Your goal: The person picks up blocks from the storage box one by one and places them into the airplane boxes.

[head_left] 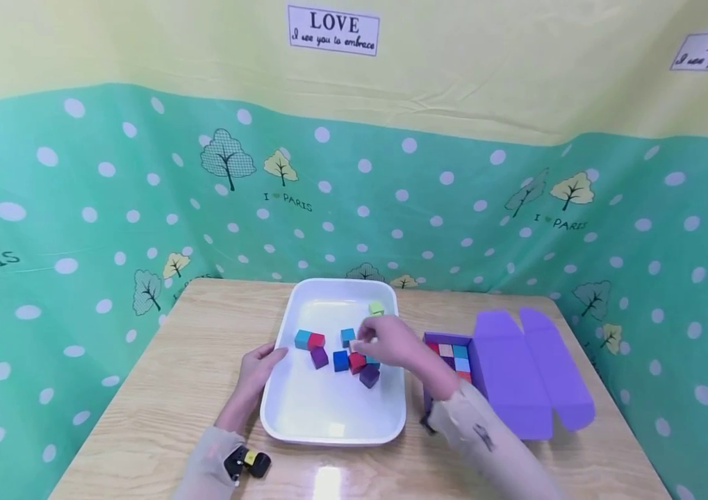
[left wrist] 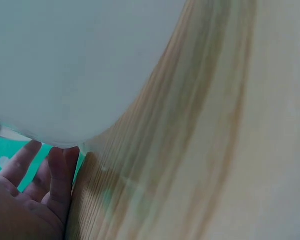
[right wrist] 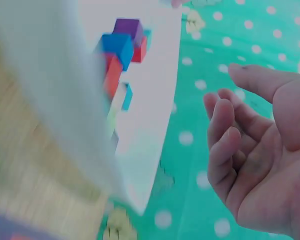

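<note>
A green and yellow patterned cloth [head_left: 404, 180] hangs behind and on both sides of the wooden tabletop [head_left: 160, 396]. The white tray [head_left: 303, 413] sits in the middle, its long side running away from the person. To its right stands a purple box [head_left: 447, 337], its lid [head_left: 510, 382] folded back to the right; the right sleeve [head_left: 491, 444] partly covers it.

The right hand [head_left: 386, 340] reaches over the tray's right side, thumb and loosely bent fingers apart, with nothing seen between them. The left hand [head_left: 256, 373] touches the tray's left side with relaxed fingers. A black device [head_left: 245, 461] is worn on the left wrist.

The small blocks lie in the tray. A teal block [head_left: 303, 339] and a red block [head_left: 316, 341] touch, left of centre, with a purple block [head_left: 319, 357] just below them. A blue block [head_left: 341, 361] sits near the middle, beside another red block [head_left: 356, 363]; a dark purple block [head_left: 369, 376] is nearest the person in that cluster. A pale block [head_left: 354, 345] is right by the right fingertips. Light green blocks [head_left: 376, 307] lie near the far right corner. More coloured blocks [head_left: 461, 364] fill rows in the box.
</note>
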Action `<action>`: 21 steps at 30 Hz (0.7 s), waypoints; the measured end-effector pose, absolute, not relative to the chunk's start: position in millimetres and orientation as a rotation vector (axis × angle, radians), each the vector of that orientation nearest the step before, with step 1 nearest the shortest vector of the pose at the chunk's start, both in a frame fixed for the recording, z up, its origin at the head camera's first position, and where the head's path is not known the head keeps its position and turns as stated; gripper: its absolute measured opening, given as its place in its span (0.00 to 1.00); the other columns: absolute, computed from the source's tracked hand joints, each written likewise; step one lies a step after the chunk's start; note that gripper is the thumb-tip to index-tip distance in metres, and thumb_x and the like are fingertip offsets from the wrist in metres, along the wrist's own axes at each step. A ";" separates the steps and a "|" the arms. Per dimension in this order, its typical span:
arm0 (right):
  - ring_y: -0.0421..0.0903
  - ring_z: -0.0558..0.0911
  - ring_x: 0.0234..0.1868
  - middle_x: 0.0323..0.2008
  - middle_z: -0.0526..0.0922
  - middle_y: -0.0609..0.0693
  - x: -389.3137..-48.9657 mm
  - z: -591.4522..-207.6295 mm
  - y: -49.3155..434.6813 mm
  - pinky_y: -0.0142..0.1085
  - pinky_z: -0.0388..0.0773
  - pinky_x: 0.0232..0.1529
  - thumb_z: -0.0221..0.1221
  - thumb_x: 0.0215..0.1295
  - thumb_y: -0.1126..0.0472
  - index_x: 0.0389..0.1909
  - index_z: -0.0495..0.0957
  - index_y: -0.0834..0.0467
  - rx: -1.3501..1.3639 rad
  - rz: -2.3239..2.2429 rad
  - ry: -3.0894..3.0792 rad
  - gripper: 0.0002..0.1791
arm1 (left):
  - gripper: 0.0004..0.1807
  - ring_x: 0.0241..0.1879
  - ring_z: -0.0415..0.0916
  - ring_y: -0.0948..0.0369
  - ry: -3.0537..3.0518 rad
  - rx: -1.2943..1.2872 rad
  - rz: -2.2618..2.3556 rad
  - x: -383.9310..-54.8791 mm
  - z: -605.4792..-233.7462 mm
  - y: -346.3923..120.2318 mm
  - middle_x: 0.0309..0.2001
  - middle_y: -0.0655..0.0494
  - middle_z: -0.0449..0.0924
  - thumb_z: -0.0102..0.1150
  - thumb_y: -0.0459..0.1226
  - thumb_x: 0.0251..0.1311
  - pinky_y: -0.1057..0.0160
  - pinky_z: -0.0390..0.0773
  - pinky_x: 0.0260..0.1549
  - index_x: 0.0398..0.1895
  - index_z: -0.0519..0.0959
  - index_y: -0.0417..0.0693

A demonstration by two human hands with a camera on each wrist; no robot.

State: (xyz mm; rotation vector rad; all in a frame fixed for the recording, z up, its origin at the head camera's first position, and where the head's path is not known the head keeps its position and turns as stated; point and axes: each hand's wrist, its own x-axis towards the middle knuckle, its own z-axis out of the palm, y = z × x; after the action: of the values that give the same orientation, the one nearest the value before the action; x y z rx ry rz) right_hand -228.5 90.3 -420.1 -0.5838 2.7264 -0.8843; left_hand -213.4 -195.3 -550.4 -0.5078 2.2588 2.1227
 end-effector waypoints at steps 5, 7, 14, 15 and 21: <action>0.42 0.78 0.34 0.35 0.81 0.44 -254.8 -427.1 32.4 0.35 0.79 0.39 0.66 0.60 0.54 0.40 0.81 0.55 -0.642 -0.867 2.705 0.11 | 0.30 0.44 0.81 0.50 2.248 -0.477 2.146 -212.6 -552.0 -199.5 0.53 0.34 0.77 0.66 0.43 0.58 0.59 0.83 0.42 0.61 0.74 0.35; 0.43 0.79 0.37 0.39 0.83 0.47 -262.6 -435.5 13.7 0.37 0.79 0.42 0.67 0.58 0.54 0.43 0.81 0.56 -0.627 -0.852 2.710 0.15 | 0.30 0.45 0.81 0.50 2.249 -0.457 2.156 -211.4 -552.6 -200.4 0.54 0.34 0.77 0.66 0.43 0.57 0.59 0.83 0.42 0.60 0.74 0.35; 0.45 0.80 0.42 0.45 0.83 0.46 -275.6 -485.1 -30.8 0.40 0.79 0.44 0.70 0.52 0.51 0.51 0.81 0.53 -0.573 -0.590 2.790 0.24 | 0.30 0.41 0.82 0.49 2.263 -0.431 2.091 -198.6 -559.5 -206.0 0.49 0.35 0.80 0.67 0.43 0.57 0.57 0.84 0.38 0.59 0.74 0.34; 0.45 0.80 0.42 0.45 0.83 0.45 -277.9 -489.9 -34.5 0.40 0.79 0.43 0.71 0.51 0.50 0.51 0.81 0.52 -0.568 -0.552 2.811 0.25 | 0.30 0.41 0.82 0.49 2.282 -0.415 2.078 -199.1 -559.2 -206.1 0.49 0.35 0.80 0.66 0.43 0.56 0.57 0.84 0.38 0.59 0.75 0.33; 0.43 0.78 0.34 0.38 0.83 0.43 -292.4 -496.6 -47.7 0.39 0.78 0.39 0.74 0.45 0.50 0.47 0.82 0.50 -0.578 -0.473 2.866 0.25 | 0.28 0.41 0.82 0.50 2.411 -0.365 2.008 -213.5 -547.8 -204.4 0.47 0.36 0.81 0.66 0.40 0.56 0.58 0.84 0.38 0.56 0.76 0.32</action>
State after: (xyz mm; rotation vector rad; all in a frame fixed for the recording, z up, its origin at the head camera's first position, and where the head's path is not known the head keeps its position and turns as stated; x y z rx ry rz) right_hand -292.4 -47.7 -496.6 -0.5776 2.8657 -0.4731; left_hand -213.5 -204.4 -547.8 -0.3653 2.4110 2.0080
